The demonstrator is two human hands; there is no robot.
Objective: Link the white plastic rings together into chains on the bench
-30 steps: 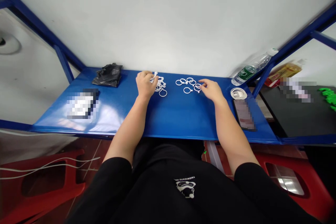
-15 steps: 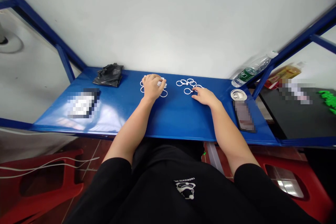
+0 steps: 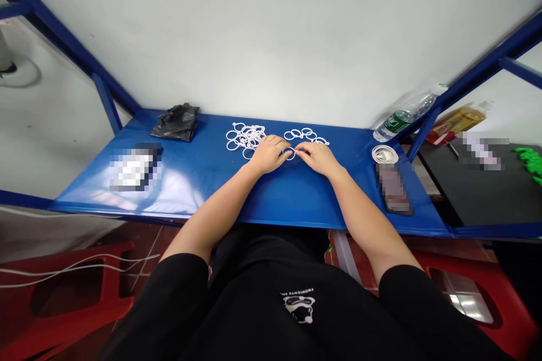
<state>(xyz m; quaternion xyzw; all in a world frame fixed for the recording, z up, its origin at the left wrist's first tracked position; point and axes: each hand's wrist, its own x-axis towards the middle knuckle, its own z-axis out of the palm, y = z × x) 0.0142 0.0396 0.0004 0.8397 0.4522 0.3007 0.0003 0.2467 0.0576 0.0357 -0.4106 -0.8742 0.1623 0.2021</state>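
Observation:
On the blue table (image 3: 275,192), my left hand (image 3: 267,154) and my right hand (image 3: 317,157) meet at the middle. Both pinch one white plastic ring (image 3: 289,153) between their fingertips. A tangled pile of white rings (image 3: 244,136) lies just left of my left hand. A smaller group of loose white rings (image 3: 305,135) lies behind my right hand, near the wall.
A crumpled black bag (image 3: 175,120) lies at the back left, and a blurred flat object (image 3: 133,166) nearer on the left. A coiled white cable (image 3: 384,153) and a phone (image 3: 393,188) lie to the right. A plastic bottle (image 3: 404,111) leans at the far right.
My left hand left the ring pile and moved right. My right hand drew a ring from the loose group leftward. Both hands now hold that ring between them.

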